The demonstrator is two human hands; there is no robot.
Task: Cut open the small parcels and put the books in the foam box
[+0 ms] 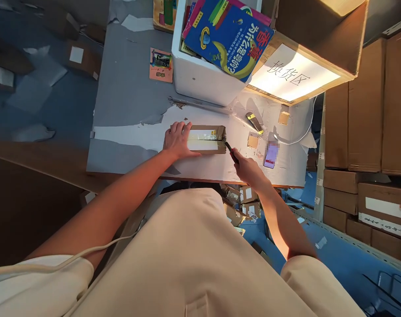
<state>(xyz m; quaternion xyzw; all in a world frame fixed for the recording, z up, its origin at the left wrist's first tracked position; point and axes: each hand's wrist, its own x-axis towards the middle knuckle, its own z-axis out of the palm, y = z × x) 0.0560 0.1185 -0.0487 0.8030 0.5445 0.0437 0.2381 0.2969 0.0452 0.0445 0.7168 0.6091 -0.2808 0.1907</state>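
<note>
A small cardboard box (205, 146) with white labels and clear tape lies on the table before me. My left hand (177, 141) spans its left end, fingers over the far side and thumb along the near edge, holding it down. In my right hand (248, 168) is a dark utility knife (231, 150), gripped by its handle. The knife's tip meets the box's right end near the taped seam; how deep it goes cannot be made out. A second cutter, yellow and black (254, 122), lies beyond my right hand, and a phone (271, 154) rests to its right.
A white foam bin (200, 75) holding books (232, 37) stands at the back, beside a large open carton (296, 72) with a handwritten sign. A pink booklet (161, 65) lies left of the bin. Stacked cartons (362, 105) line the right; a white cable (299, 140) crosses the table.
</note>
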